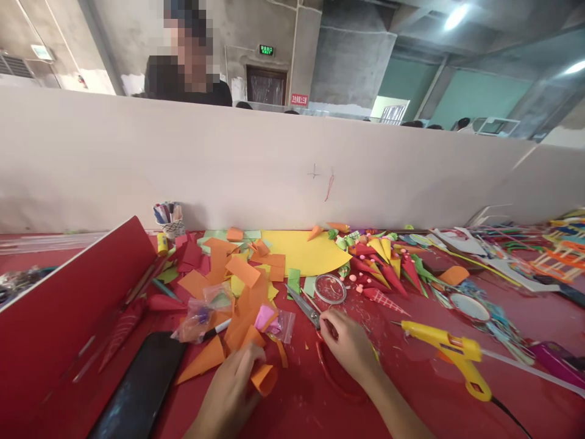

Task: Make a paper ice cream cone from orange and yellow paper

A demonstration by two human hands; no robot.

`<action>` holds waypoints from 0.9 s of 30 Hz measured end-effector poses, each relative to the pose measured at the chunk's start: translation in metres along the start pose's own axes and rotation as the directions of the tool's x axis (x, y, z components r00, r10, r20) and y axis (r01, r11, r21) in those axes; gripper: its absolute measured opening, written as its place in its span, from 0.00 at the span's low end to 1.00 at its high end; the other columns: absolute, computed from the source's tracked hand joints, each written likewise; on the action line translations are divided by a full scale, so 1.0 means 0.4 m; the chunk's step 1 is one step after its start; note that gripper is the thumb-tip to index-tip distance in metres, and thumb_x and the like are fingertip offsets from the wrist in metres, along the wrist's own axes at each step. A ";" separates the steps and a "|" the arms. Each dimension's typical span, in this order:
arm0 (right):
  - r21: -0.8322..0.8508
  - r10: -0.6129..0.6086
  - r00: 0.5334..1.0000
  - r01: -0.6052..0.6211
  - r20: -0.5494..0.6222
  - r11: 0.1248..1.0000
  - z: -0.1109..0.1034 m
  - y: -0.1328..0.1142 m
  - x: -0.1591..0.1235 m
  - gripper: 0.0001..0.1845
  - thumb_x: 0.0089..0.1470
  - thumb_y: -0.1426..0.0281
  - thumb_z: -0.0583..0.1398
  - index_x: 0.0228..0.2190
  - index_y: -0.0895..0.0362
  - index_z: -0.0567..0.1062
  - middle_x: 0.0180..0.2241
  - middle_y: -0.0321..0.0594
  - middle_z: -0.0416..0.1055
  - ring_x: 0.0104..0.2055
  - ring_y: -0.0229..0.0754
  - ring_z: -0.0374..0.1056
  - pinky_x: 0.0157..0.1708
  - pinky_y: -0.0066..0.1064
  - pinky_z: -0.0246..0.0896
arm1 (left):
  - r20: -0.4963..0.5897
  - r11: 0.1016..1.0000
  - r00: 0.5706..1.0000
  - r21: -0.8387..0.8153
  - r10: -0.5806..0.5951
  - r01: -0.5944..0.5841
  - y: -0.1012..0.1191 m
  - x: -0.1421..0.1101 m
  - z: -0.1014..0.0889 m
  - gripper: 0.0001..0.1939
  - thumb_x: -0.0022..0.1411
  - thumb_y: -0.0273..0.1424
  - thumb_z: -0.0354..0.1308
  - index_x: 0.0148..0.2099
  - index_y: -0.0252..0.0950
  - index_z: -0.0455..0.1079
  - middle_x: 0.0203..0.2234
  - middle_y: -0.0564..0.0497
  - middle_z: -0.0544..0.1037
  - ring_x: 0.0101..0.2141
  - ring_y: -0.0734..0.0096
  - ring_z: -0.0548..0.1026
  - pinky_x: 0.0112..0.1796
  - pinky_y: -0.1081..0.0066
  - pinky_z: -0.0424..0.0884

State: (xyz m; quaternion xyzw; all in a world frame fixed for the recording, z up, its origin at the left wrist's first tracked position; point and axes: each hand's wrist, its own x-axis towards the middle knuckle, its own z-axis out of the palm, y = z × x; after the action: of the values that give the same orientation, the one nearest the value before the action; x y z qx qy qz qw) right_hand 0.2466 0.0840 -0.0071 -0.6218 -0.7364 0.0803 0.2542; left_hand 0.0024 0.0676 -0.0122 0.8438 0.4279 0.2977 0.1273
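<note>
My left hand point(235, 381) is closed around a rolled piece of orange paper point(264, 380), whose curled end sticks out to the right of the fingers. My right hand point(350, 344) has its fingers pinched at the pivot of a pair of scissors point(305, 306). The blades lie on the table pointing away and to the left, while the red handles run under the hand. Beyond my left hand is a loose heap of orange paper pieces point(247, 305). An orange paper cone point(203, 360) lies just left of that hand.
A yellow glue gun point(450, 347) lies at right, its cord trailing forward. Finished-looking red and yellow paper cones point(384, 268) pile up behind it. A black phone point(141, 381) rests at left beside a red board point(77, 292). A pen cup point(170, 221) stands by the white partition point(247, 164).
</note>
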 end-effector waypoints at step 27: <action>-0.015 -0.134 0.990 0.134 -0.037 0.991 0.008 -0.023 -0.019 0.08 0.51 0.75 0.49 0.25 0.56 0.67 0.20 0.34 0.66 0.21 0.34 0.59 0.23 0.23 0.45 | 0.202 0.981 0.961 0.008 -0.190 0.192 0.021 0.012 -0.024 0.12 0.45 0.21 0.47 0.34 0.39 0.61 0.30 0.54 0.75 0.31 0.70 0.73 0.30 0.74 0.65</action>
State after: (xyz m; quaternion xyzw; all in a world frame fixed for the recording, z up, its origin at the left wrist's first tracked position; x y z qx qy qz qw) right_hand 0.2378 0.0755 -0.0080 -0.5739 -0.7721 0.0467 0.2689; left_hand 0.0041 0.0660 0.0014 0.8236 0.4904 0.1997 0.2032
